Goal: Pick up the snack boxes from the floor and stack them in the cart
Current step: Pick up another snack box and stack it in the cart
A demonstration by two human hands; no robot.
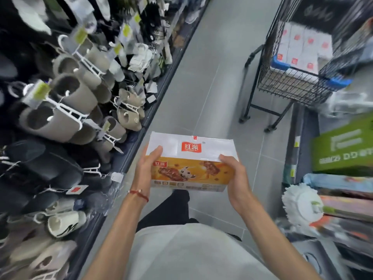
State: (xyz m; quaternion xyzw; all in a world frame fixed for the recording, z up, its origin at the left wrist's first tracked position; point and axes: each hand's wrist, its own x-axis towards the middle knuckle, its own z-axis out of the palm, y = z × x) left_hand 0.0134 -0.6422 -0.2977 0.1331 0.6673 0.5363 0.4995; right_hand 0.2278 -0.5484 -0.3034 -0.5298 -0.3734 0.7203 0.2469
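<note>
I hold a snack box (191,162) in front of my chest, white on top with a red logo, orange on the side facing me. My left hand (146,168) grips its left end and my right hand (236,174) grips its right end. The black wire cart (292,85) stands ahead at the upper right, about a metre beyond the box. Several white snack boxes (302,49) with red logos are stacked inside it. No boxes are visible on the floor.
A rack of hanging slippers (66,110) lines the left side of the aisle. Shelves on the right hold a green carton (343,146) and a white mop head (302,205). Grey tiled floor (212,77) runs between them toward the cart.
</note>
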